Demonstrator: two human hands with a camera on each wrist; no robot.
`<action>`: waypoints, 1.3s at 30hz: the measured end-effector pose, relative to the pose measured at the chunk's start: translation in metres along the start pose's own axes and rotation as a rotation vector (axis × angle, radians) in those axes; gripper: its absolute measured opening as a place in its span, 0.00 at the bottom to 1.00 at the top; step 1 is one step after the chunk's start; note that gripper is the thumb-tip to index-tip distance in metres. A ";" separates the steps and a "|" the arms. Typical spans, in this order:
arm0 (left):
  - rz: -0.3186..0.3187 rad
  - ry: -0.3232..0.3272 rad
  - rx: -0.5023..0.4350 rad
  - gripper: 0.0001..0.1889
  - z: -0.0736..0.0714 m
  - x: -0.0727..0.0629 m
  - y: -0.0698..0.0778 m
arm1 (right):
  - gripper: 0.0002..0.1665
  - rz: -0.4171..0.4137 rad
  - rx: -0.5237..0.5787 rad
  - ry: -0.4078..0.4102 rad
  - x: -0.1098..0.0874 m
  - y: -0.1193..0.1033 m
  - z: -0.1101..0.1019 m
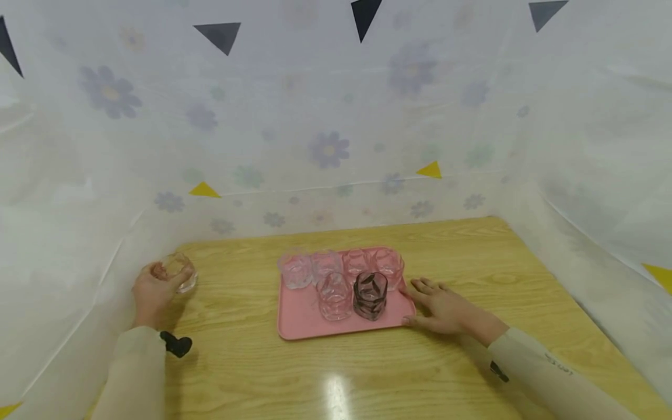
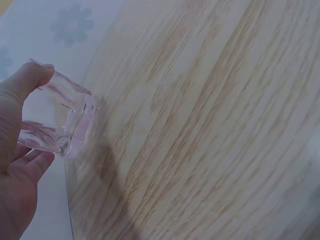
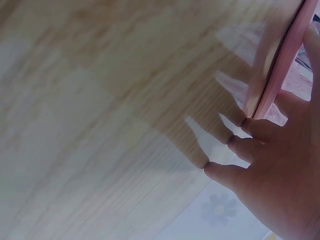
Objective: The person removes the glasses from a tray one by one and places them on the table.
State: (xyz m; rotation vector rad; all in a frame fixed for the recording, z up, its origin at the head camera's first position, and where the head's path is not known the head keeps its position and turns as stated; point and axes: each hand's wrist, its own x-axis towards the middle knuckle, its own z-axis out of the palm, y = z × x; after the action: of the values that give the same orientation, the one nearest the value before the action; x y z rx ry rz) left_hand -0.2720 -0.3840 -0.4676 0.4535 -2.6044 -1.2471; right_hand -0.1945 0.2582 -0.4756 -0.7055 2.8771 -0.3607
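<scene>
My left hand (image 1: 151,294) grips a clear drinking glass (image 1: 189,281) at the table's far left, thumb on one side and fingers on the other. In the left wrist view the glass (image 2: 82,127) has a faint pink tint, and its base is close over the wood. At the tray's right end, my right hand (image 1: 443,309) has its fingers spread, touching the edge of the pink tray (image 1: 296,324). A smoky grey glass (image 1: 370,298) stands on the tray near that hand, beside a pale pinkish glass (image 1: 335,300). Both look like stacked glasses.
Along the tray's back edge stand clear glasses (image 1: 296,271) on the left and pink-looking ones (image 1: 388,268) on the right. The wooden table (image 1: 236,350) is bordered by white flowered sheeting (image 1: 325,186) at the back and sides.
</scene>
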 end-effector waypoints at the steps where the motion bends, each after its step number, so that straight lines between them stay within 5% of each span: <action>1: -0.004 -0.005 0.003 0.51 0.000 0.000 0.000 | 0.52 -0.001 -0.004 0.000 0.000 0.000 0.000; 23: -0.015 0.005 -0.032 0.47 -0.003 -0.001 -0.004 | 0.52 -0.002 -0.012 -0.004 0.003 0.000 -0.002; 31: 0.067 -0.031 0.040 0.53 -0.008 0.001 -0.007 | 0.51 -0.010 -0.007 0.002 0.000 0.000 -0.004; 39: 0.139 -0.078 0.066 0.58 -0.026 0.004 0.012 | 0.52 -0.017 -0.010 0.009 0.001 0.002 0.001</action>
State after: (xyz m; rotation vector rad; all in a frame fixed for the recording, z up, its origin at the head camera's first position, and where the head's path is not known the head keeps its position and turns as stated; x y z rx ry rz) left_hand -0.2692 -0.3967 -0.4421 0.2348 -2.6968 -1.1589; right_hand -0.1963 0.2587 -0.4767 -0.7328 2.8849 -0.3522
